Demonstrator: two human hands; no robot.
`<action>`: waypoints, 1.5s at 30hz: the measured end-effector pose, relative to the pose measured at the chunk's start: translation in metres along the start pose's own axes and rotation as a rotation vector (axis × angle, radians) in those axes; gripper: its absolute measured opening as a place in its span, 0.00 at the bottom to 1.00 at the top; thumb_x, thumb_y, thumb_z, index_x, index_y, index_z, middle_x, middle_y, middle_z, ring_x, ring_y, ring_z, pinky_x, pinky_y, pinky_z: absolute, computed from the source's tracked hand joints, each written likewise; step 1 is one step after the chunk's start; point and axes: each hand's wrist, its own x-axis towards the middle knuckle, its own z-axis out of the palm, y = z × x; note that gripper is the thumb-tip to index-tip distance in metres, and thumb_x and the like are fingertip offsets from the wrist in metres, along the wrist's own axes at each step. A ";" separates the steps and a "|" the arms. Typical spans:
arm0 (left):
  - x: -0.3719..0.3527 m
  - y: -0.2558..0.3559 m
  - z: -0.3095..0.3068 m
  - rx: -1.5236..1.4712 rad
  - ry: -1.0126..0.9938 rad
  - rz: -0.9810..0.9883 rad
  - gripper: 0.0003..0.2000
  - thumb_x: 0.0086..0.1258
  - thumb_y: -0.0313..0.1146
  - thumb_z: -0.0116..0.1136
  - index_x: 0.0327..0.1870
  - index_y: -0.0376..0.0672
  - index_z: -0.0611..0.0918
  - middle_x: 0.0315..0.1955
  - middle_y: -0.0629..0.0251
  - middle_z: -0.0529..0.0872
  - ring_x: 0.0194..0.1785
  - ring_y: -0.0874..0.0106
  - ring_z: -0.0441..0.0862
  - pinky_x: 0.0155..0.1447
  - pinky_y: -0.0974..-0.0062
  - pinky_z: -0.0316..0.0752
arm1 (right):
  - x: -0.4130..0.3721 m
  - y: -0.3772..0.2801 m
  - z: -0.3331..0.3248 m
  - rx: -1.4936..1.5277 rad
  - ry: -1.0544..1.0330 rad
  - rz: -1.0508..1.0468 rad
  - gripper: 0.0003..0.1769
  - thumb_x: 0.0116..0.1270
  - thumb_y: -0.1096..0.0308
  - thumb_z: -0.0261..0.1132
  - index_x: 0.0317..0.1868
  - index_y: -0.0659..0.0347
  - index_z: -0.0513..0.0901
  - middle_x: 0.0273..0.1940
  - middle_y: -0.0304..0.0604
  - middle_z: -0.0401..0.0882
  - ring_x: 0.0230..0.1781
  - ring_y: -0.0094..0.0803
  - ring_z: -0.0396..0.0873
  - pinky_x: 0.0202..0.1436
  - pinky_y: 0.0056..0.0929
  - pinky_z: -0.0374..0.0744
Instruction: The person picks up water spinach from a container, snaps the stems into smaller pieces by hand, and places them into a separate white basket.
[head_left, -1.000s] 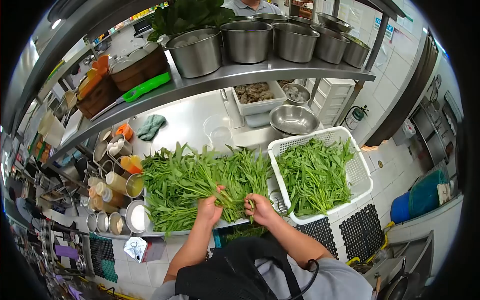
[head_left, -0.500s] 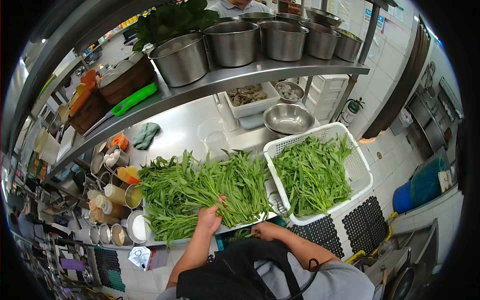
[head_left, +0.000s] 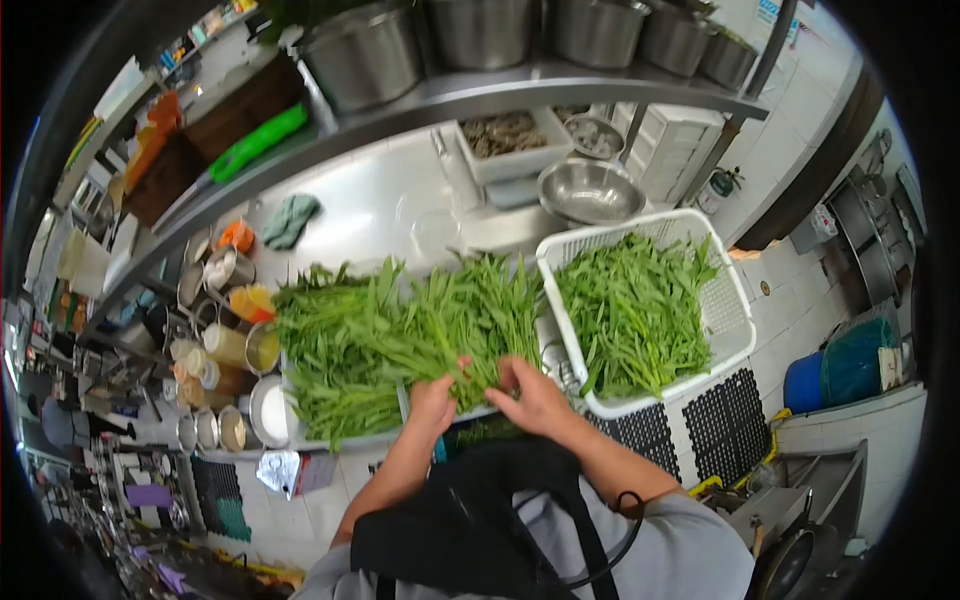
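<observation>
1. Greens pile: loose leafy stems spread on the steel surface in front of me, just beside the white basket.
2. Progress, as I judge it: the basket is heaped with leaves; a large pile remains outside it.
3. Left hand: forearm reaching forward, fingers clamped on a bunch of stem ends.
4. Right hand: touches the same bunch, fingers curled; grip unclear.
</observation>
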 end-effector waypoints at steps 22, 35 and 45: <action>-0.020 -0.010 0.001 0.157 0.159 -0.010 0.14 0.67 0.28 0.60 0.50 0.32 0.78 0.41 0.58 0.85 0.40 0.71 0.82 0.38 0.73 0.77 | -0.005 0.046 0.069 0.375 -0.437 0.201 0.08 0.73 0.72 0.55 0.46 0.69 0.73 0.38 0.46 0.84 0.36 0.28 0.83 0.40 0.27 0.78; 0.000 -0.016 -0.008 0.300 0.126 0.063 0.13 0.72 0.34 0.56 0.50 0.33 0.78 0.40 0.61 0.85 0.38 0.72 0.80 0.41 0.72 0.75 | 0.011 0.030 0.048 0.543 -0.447 0.438 0.09 0.74 0.69 0.49 0.44 0.66 0.74 0.32 0.42 0.83 0.23 0.22 0.74 0.30 0.21 0.75; -0.007 -0.003 0.000 0.182 -0.030 -0.005 0.13 0.71 0.35 0.58 0.48 0.34 0.77 0.38 0.57 0.86 0.38 0.70 0.83 0.42 0.71 0.76 | 0.038 0.011 0.007 0.764 -0.099 0.421 0.11 0.73 0.67 0.52 0.45 0.66 0.74 0.26 0.41 0.78 0.20 0.25 0.74 0.28 0.23 0.76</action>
